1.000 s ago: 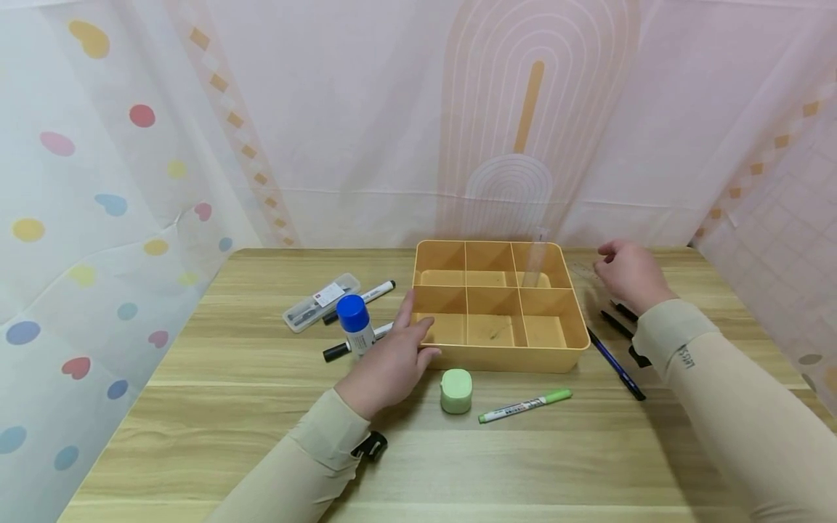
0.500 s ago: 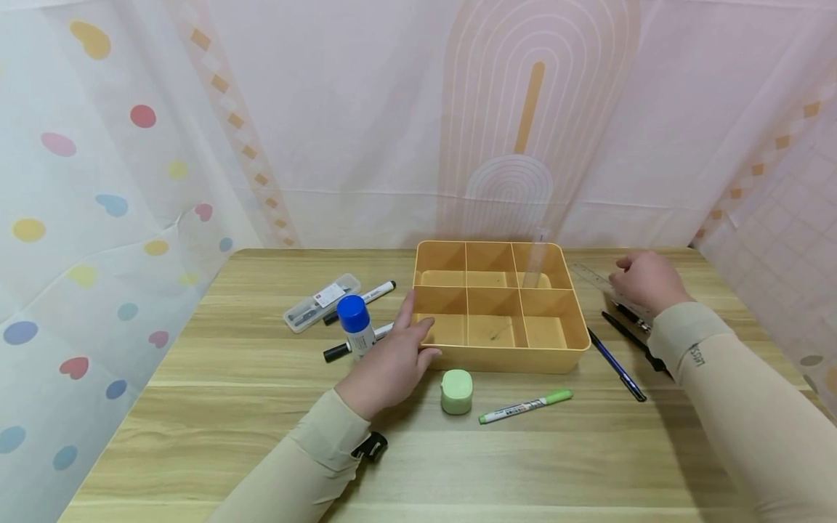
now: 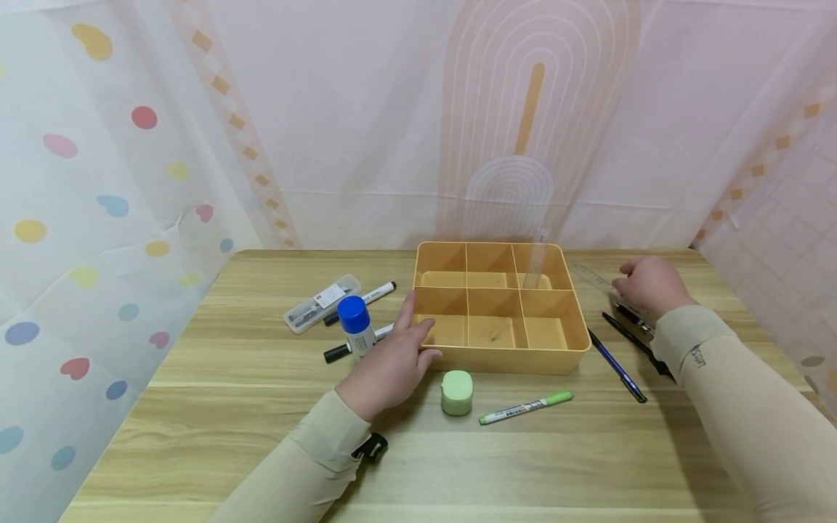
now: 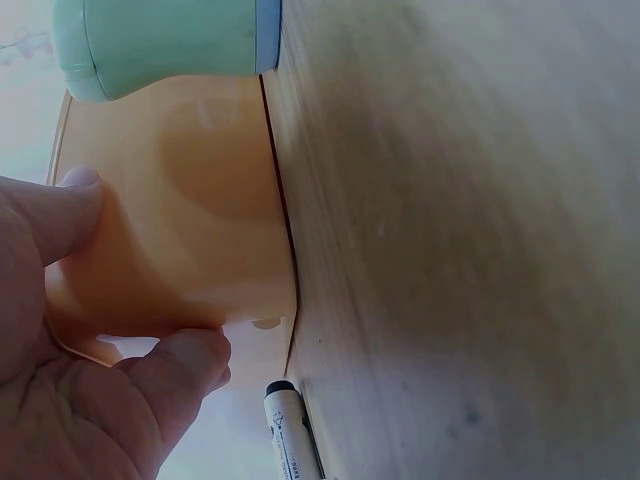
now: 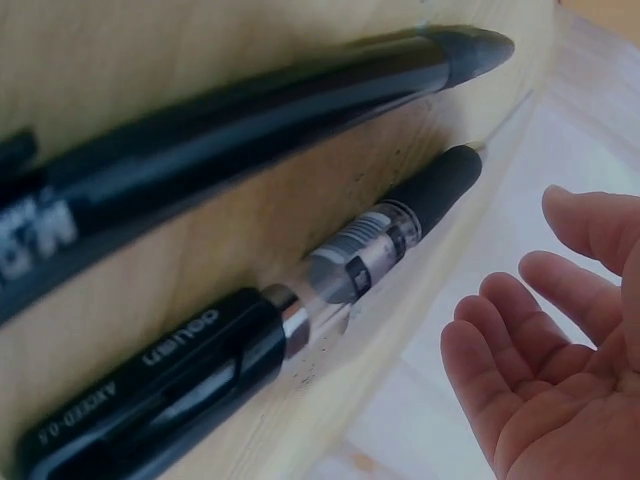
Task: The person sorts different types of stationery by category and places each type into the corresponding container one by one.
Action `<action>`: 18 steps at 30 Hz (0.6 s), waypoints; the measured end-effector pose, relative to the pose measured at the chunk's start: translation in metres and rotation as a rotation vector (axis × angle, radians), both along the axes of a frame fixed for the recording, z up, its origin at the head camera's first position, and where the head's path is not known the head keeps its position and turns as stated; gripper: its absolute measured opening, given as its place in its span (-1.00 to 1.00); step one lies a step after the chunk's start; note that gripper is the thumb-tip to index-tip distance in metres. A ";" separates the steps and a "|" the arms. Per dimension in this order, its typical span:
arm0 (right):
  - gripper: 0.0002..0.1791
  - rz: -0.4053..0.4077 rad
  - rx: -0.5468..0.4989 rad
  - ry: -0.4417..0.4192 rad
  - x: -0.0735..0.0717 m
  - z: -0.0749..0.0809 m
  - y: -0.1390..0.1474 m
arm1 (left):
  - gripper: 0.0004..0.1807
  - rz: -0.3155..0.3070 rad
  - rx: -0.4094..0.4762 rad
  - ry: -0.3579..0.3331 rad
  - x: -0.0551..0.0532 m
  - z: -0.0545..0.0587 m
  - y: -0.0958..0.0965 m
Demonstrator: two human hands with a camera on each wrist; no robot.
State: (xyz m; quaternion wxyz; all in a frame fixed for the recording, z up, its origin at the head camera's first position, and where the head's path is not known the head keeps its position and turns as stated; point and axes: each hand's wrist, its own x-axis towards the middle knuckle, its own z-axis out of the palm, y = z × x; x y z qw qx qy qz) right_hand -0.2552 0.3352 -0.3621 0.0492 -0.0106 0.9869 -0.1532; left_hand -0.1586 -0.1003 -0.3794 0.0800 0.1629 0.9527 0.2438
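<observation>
My left hand (image 3: 387, 367) holds the near left corner of the yellow divided organizer box (image 3: 510, 359). One finger reaches over the rim; in the left wrist view the thumb (image 4: 75, 212) presses the front wall and another finger bends at the side wall. On the right, my right hand (image 3: 654, 285) hovers by a clear ruler (image 3: 591, 278) and a black gel pen (image 3: 633, 317), its fingers loosely bent with nothing between them in the right wrist view. Beside that gel pen lies another black pen (image 5: 250, 130). Another clear ruler (image 3: 535, 261) stands in the box's back right compartment.
Left of the box are a blue-capped glue stick (image 3: 355, 323), two black-capped markers (image 3: 379, 292) and a clear case (image 3: 320, 305). In front lie a pale green rounded item (image 3: 456, 393) and a green highlighter (image 3: 526, 408). A blue pen (image 3: 616, 365) lies to the right.
My right hand has moved right and slightly nearer, uncovering more of the flat ruler and the black pens. It is almost still over the last half second. My left hand stays on the box.
</observation>
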 end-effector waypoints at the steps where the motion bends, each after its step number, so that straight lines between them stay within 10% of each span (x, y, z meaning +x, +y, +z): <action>1: -0.44 0.001 0.002 0.000 0.000 0.000 0.000 | -0.33 0.000 0.000 0.000 0.000 0.000 0.000; 18: -0.46 0.002 0.000 -0.035 -0.005 -0.013 0.000 | -0.33 0.001 -0.002 -0.006 0.000 0.002 0.001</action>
